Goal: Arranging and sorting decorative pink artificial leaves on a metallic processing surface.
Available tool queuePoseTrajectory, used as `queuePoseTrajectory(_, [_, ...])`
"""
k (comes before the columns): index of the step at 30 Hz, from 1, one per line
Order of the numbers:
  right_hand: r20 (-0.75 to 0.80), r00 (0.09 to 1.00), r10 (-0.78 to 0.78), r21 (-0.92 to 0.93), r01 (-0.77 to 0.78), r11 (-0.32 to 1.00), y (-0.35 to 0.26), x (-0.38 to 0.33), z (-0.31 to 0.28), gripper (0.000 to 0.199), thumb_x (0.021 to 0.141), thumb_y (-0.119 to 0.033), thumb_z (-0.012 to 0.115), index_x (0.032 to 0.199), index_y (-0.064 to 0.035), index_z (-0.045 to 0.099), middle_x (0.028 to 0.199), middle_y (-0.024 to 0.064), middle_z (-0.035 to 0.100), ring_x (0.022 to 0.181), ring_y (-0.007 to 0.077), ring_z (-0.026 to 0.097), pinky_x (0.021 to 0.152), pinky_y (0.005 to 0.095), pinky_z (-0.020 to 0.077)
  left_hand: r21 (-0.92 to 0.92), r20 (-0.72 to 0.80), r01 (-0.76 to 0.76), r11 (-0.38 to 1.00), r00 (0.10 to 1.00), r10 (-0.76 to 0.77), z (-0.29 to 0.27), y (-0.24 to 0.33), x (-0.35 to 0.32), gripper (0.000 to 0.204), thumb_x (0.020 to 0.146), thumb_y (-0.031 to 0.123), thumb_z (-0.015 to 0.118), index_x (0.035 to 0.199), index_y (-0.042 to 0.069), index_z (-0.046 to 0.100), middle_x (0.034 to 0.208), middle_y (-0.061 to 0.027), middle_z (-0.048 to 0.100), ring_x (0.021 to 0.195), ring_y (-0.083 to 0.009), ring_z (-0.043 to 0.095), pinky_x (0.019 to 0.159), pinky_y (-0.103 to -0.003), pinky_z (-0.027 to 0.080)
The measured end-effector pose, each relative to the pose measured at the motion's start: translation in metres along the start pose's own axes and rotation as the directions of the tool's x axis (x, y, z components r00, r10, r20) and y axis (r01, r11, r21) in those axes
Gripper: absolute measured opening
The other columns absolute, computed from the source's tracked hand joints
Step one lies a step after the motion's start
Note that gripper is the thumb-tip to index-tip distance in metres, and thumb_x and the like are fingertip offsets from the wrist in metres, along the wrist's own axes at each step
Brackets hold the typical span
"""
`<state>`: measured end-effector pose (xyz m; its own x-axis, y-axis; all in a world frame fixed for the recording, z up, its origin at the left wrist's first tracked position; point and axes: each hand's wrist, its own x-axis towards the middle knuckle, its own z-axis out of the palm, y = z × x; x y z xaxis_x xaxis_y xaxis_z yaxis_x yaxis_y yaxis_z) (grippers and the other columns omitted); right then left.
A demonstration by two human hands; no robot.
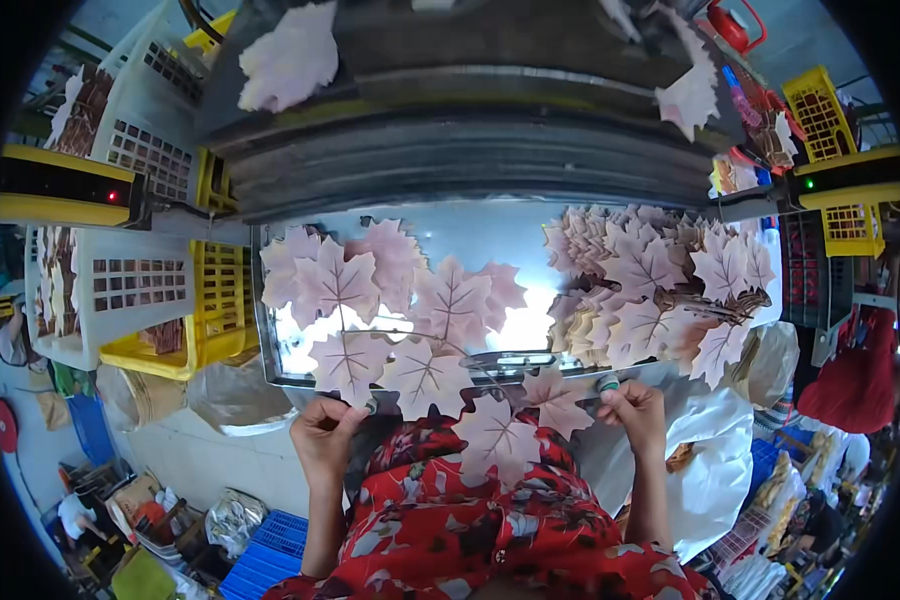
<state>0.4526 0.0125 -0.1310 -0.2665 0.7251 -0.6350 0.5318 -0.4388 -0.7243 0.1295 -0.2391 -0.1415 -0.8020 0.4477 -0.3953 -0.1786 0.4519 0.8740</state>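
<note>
My left hand [327, 428] is closed, thumb against bent fingers, just below the front edge of a shiny metal tray [286, 372]. At its thumb tip is a small green round thing [373, 405], close under a pale pink maple leaf [350, 364]. My right hand [638, 411] is closed the same way, touching another small green round piece [607, 383]. Beside it a pink maple leaf [554, 401] overhangs the tray edge. Another leaf [494, 438] hangs over my lap. What either hand holds, if anything, cannot be made out.
Layered maple leaves [642, 255] fill the tray's right side. Behind the tray is a dark machine [470, 150], flanked by yellow posts [65, 190] with small lights. White [140, 265] and yellow baskets [195, 355] stand left; a white plastic bag [705, 460] lies right.
</note>
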Motion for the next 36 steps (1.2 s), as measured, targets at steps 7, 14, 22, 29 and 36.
queuePoseTrajectory(7, [0.04, 0.999, -0.005, 0.002, 0.004, 1.0, -0.001, -0.004, -0.004, 0.021, 0.088, -0.018, 0.073, 0.075, -0.0031, 0.066, 0.066, 0.0054, 0.069, 0.054, 0.0059, 0.059, 0.052, 0.0183, 0.0461, 0.043, -0.009, 0.008, 0.999, 1.0, -0.007, -0.003, -0.001, -0.008, 0.022, 0.077, 0.0, 0.081, 0.073, 0.003, 0.06, 0.068, 0.0027, 0.06, 0.061, -0.0035, 0.052, 0.059, -0.02, 0.043])
queuePoseTrajectory(14, [0.061, 0.998, -0.015, 0.015, 0.014, 1.0, 0.0, -0.001, -0.006, 0.02, 0.088, -0.018, 0.073, 0.075, -0.0033, 0.067, 0.066, 0.0047, 0.068, 0.053, 0.0056, 0.058, 0.05, 0.0185, 0.0453, 0.075, 0.009, -0.003, 0.997, 1.0, 0.003, -0.004, 0.0, -0.006, 0.021, 0.077, 0.0, 0.08, 0.075, 0.003, 0.06, 0.069, 0.0026, 0.06, 0.062, -0.0036, 0.052, 0.059, -0.02, 0.043])
queuePoseTrajectory(22, [0.088, 0.991, -0.096, -0.367, 0.122, 0.922, -0.074, -0.059, 0.005, 0.025, 0.088, -0.02, 0.073, 0.076, 0.0005, 0.069, 0.061, 0.0085, 0.066, 0.047, 0.0095, 0.057, 0.046, 0.0236, 0.0436, 0.303, -0.124, -0.298, 0.905, 0.929, 0.347, -0.002, 0.042, -0.019, 0.02, 0.077, 0.004, 0.08, 0.077, 0.001, 0.061, 0.069, -0.0017, 0.06, 0.061, -0.0077, 0.051, 0.057, -0.023, 0.041])
queuePoseTrajectory(29, [0.505, 0.678, -0.535, -0.718, 0.674, 0.176, -0.118, -0.026, 0.098, 0.024, 0.078, -0.027, 0.077, 0.09, -0.0085, 0.07, 0.061, 0.0083, 0.062, 0.053, 0.0265, 0.061, 0.049, 0.035, 0.0454, 0.533, 0.317, -0.746, 0.4, 0.614, 0.723, 0.031, 0.112, 0.05, 0.023, 0.074, 0.008, 0.079, 0.096, 0.006, 0.073, 0.068, -0.0075, 0.056, 0.056, -0.0239, 0.052, 0.052, -0.036, 0.041])
queuePoseTrajectory(36, [0.295, 0.55, -0.781, -0.447, 0.802, 0.396, -0.104, -0.037, 0.082, 0.026, 0.079, -0.027, 0.077, 0.098, -0.0107, 0.07, 0.062, 0.0049, 0.066, 0.052, 0.0245, 0.064, 0.052, 0.0371, 0.0504, 0.514, 0.265, -0.709, 0.482, 0.666, 0.697, 0.008, 0.171, -0.002, 0.015, 0.073, -0.007, 0.077, 0.086, 0.0, 0.073, 0.069, -0.0046, 0.062, 0.051, -0.0091, 0.051, 0.047, -0.022, 0.037])
